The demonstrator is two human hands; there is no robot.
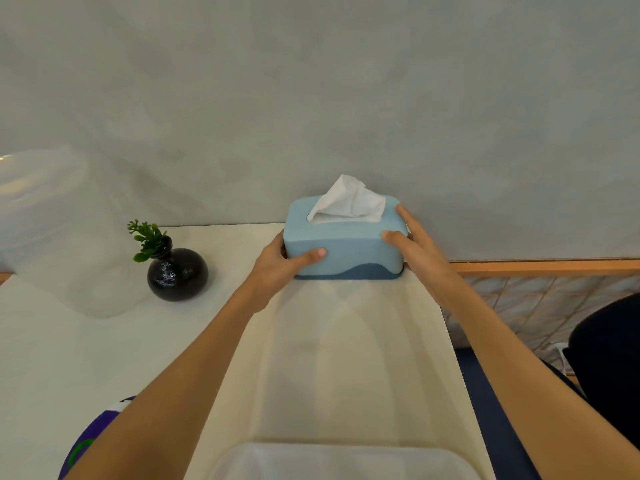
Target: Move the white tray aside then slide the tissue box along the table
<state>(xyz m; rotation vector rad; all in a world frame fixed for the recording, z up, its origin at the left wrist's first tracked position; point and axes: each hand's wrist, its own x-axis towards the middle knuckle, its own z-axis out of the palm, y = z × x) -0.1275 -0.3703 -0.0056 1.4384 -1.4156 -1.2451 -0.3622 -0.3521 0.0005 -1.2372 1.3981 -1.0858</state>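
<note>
The light blue tissue box [344, 242], with a darker blue base and a white tissue sticking out of its top, stands at the far edge of the cream table [346, 341], close to the grey wall. My left hand [278, 263] grips its left end, thumb across the front face. My right hand [414, 242] holds its right end, fingers on the top edge and thumb on the front corner. The white tray [343, 460] lies at the near edge of the table, between my forearms, partly cut off by the bottom of the view.
A round black vase [177, 274] with a green sprig stands to the left of the box. The table's right edge drops to a tiled floor [540, 299] and a dark object [609, 355]. A purple and white round object [93, 438] sits at the lower left.
</note>
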